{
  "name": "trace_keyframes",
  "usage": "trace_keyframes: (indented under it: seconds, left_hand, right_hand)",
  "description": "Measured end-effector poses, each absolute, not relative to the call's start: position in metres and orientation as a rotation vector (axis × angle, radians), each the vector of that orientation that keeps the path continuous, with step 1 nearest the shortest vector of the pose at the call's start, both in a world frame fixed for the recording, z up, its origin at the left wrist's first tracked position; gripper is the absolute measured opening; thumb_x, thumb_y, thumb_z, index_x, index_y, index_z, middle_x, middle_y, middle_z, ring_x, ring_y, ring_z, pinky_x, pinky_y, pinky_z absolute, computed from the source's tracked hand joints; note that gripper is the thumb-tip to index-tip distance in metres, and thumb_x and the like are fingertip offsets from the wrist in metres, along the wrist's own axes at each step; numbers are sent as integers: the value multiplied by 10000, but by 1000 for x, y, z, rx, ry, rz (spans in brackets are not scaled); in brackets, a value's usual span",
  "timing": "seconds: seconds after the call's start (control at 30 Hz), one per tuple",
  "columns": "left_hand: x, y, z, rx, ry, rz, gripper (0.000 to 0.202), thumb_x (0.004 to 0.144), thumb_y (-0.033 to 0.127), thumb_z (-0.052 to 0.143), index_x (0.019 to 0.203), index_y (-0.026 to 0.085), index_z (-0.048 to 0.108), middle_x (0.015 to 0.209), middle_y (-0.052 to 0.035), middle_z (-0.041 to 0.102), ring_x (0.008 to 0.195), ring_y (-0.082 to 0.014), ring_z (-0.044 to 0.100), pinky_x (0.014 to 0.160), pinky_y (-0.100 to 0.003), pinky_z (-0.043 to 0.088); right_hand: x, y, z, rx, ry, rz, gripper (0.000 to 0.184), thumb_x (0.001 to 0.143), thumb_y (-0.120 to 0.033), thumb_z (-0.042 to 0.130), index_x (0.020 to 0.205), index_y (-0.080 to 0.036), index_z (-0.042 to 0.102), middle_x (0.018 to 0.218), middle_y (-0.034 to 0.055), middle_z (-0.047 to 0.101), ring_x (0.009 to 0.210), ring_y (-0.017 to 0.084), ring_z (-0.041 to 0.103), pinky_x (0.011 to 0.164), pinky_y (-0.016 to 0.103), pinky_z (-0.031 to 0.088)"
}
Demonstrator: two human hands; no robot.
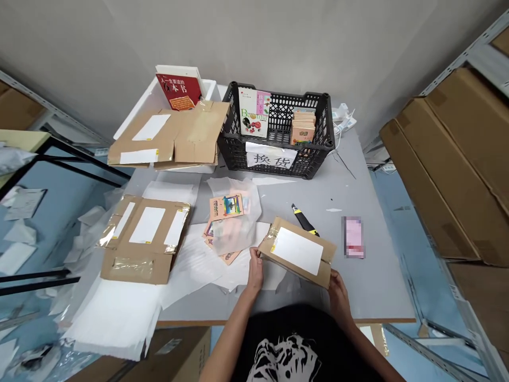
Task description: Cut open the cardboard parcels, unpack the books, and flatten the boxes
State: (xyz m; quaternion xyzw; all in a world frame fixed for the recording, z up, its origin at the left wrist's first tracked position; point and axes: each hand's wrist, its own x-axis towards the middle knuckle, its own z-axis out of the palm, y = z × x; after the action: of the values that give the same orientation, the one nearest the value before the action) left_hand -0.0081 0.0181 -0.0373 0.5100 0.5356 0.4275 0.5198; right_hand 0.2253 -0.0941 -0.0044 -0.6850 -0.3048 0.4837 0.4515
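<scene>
My left hand (255, 270) and my right hand (340, 298) grip the left and right ends of a flat cardboard mailer (296, 265), which has a white label (297, 250) and strips of tape. Just beyond it lies a black-and-yellow utility knife (304, 222). A small illustrated book (226, 207) and other thin books rest on clear plastic wrap (234, 217), left of my left hand. A pixelated pink phone (353, 237) lies right of the mailer. Another opened cardboard mailer (145, 239) lies further left.
A black plastic crate (276, 132) with books and a paper sign stands at the back of the grey table (369, 276). Flattened cardboard (167, 138) and a white tray lie to its left. Cardboard boxes (445, 170) sit on metal shelving at right. Loose white wrapping (111, 318) hangs over the left edge.
</scene>
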Motion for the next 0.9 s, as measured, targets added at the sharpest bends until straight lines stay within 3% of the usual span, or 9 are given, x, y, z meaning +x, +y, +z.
trace_keyframes:
  seconds: [0.13,0.27,0.47,0.63,0.73,0.8,0.87,0.9]
  left_hand:
    - [-11,36,-32,1252,1337,962,434,855,663,313,892,235,381,919,-58,557,882,-221,558,802,-375,430]
    - [-6,61,-30,1281,1273,838,382,837,588,443,950,227,390,1066,-104,589,1088,-260,547,916,-397,398]
    - [4,74,-42,1324,1200,763,349,845,505,480,1023,224,375,1341,-162,488,1288,-269,437,1033,-437,334]
    - [-2,66,-51,1316,1183,736,379,894,502,401,1135,211,367,1445,-184,381,1389,-247,303,1104,-451,252]
    - [-8,56,-53,1322,1226,716,427,907,515,367,1196,200,366,1457,-171,360,1402,-239,269,1114,-444,238]
    - [-13,49,-54,1352,1252,694,447,913,503,369,1244,203,361,1440,-150,379,1388,-233,287,1114,-440,238]
    - [-18,44,-56,1405,1306,658,427,920,466,378,1266,215,384,1376,-129,442,1329,-240,357,1090,-455,271]
    - [-20,41,-56,1445,1346,641,401,920,440,387,1252,217,414,1330,-124,477,1288,-249,392,1071,-469,291]
  right_hand:
    - [211,-112,3,-1646,-691,1275,253,819,-503,529,955,-301,598,1101,59,623,1082,278,555,899,412,467]
    - [199,-106,4,-1638,-708,1349,320,807,-525,560,1020,-288,583,1125,49,632,1133,263,545,1002,409,414]
    - [219,-89,-15,-1750,-687,1360,417,692,-611,621,909,-255,631,1026,68,677,1058,300,585,953,441,446]
    - [232,-87,-22,-1692,-582,1476,478,688,-639,626,955,-243,640,1066,77,657,1064,292,584,964,477,446]
    - [236,-83,-23,-1665,-455,1513,608,701,-651,624,1185,-296,529,1116,68,624,1029,267,612,860,477,512]
    - [241,-79,-23,-1672,-437,1548,845,653,-639,681,1370,-345,344,1094,60,630,974,257,636,811,488,524]
    - [250,-75,-22,-1669,-481,1654,1051,582,-618,744,1447,-332,220,1024,58,658,921,255,654,820,504,507]
    - [256,-73,-21,-1664,-504,1708,1082,563,-613,758,1454,-311,224,983,57,671,901,256,660,831,506,496]
